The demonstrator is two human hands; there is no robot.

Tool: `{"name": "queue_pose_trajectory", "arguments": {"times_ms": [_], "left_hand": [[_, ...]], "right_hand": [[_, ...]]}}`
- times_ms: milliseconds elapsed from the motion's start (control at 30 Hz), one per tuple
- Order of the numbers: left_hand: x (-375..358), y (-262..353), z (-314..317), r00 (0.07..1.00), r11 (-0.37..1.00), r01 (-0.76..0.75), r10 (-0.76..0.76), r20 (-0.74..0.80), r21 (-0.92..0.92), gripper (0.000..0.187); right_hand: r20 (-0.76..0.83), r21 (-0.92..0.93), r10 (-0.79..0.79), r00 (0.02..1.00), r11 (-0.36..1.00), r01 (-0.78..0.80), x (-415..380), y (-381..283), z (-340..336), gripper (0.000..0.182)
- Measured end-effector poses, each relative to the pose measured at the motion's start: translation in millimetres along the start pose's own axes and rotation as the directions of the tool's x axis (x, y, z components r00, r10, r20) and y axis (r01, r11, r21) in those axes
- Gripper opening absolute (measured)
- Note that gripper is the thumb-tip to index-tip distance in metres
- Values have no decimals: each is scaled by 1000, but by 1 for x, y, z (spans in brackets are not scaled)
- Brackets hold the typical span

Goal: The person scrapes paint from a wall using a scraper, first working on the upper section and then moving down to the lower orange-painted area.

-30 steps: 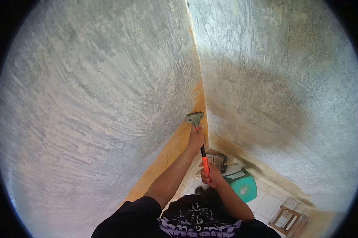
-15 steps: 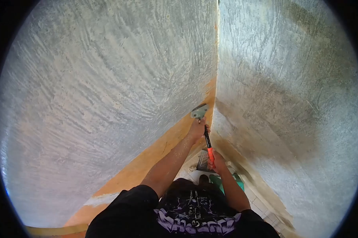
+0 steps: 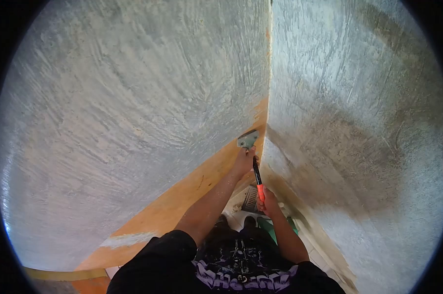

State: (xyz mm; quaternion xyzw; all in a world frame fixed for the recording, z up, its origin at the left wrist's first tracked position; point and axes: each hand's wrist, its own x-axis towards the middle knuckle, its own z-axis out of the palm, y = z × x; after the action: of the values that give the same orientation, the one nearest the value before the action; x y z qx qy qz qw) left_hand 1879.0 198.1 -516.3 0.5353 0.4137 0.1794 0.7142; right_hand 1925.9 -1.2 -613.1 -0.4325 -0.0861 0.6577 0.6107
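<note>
A long-handled scraper point(image 3: 247, 141) has a grey-green head, a dark blade edge, a black shaft and an orange-red grip. Its blade lies at the left wall point(image 3: 148, 112), where grey textured coating meets an orange strip point(image 3: 202, 182) close to the corner. My left hand point(image 3: 244, 160) is closed round the shaft just below the head. Farther down, my right hand point(image 3: 269, 202) wraps the orange-red grip. Both arms reach forward, and the fingers' undersides are partly hidden.
The right wall point(image 3: 344, 98) meets the left one at a pale vertical corner line. Below are a grey ribbed tray point(image 3: 250, 200), something green point(image 3: 267, 228) behind my right forearm, my shoes point(image 3: 250, 222) and floor tiles point(image 3: 315, 247). A yellowish edge point(image 3: 59, 275) runs at lower left.
The scraper head sits slightly lower in view, still against the left wall near the corner. Both hands keep their hold. The view has shifted a little, showing more of my shoes.
</note>
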Motion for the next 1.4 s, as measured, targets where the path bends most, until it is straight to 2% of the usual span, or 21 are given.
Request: {"name": "queue_pose_trajectory", "arguments": {"times_ms": [67,133,267,433,533,733,800,967,1033,1167,1400], "left_hand": [[1,-2,-2,1000,1000,7,-6,-12,11,37],[-2,6,-1,998,998,-48,49,-29,46,38],[-2,17,1,998,992,-64,65,-10,109,39],[4,14,2,999,992,-46,47,-2,113,40],[6,6,1,999,992,-43,44,-8,117,40],[1,18,4,997,989,-76,78,-4,126,42],[-4,15,5,997,990,-77,78,-8,119,42],[4,27,6,986,979,-168,168,11,113,42],[0,21,4,991,982,-136,136,6,134,41],[7,6,-2,995,993,-90,86,40,83,41],[6,7,0,993,991,-117,117,18,62,38]], "right_hand": [[-15,21,24,1000,999,-24,2,3,2,54],[-38,22,28,999,999,-27,6,4,7,55],[-66,35,-23,998,999,26,8,7,18,56],[-97,76,11,995,997,-3,8,12,19,55],[-82,60,-31,996,998,36,2,9,25,55],[-62,60,-48,997,997,51,8,14,23,55],[-100,65,-25,995,997,32,4,16,28,55],[-119,82,-42,992,995,52,6,6,41,55],[-93,105,-77,993,991,86,5,3,40,56],[-105,8,-60,993,998,61,9,11,29,57],[-163,-103,-112,980,990,96,3,8,28,57]]}}
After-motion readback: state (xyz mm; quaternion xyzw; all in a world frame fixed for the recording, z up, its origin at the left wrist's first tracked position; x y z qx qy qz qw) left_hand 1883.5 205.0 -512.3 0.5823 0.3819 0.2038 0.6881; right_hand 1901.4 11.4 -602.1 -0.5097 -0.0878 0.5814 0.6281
